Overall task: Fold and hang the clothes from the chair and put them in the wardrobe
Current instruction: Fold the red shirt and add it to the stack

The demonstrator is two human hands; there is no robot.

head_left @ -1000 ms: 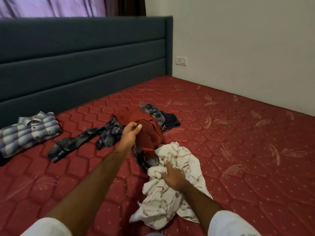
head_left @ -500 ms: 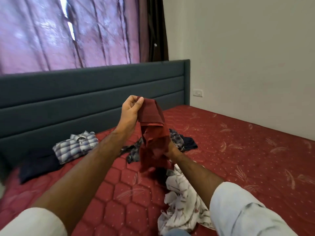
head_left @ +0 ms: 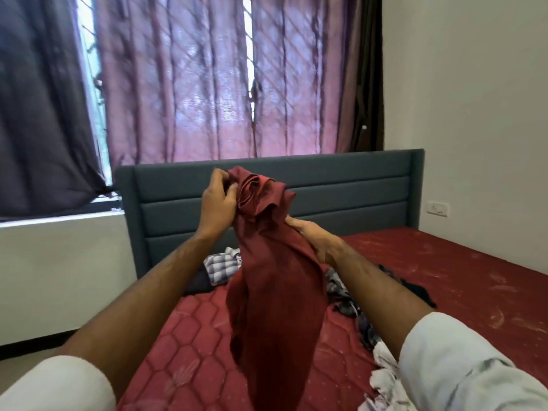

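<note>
Both hands hold the dark red garment [head_left: 275, 280] up over the bed: the left hand [head_left: 218, 203] has its grip curled round the bunched top edge, fingers pinching the cloth, and the right hand [head_left: 314, 238] clasps the cloth a little lower on its right side. From these two grips the garment hangs down in a long crumpled column between the forearms, its lower end dropping out of view at the bottom edge.

Behind it hang purple curtains [head_left: 213, 84] over a window, above a grey padded headboard [head_left: 341, 191]. Below lies the red quilted mattress [head_left: 474, 277]. On it, a folded plaid shirt [head_left: 221, 266] sits near the headboard, partly hidden by the red garment. A dark patterned garment [head_left: 344, 295] lies crumpled under the right forearm, and a white printed garment [head_left: 385, 378] is heaped beside the right sleeve [head_left: 462, 369].
</note>
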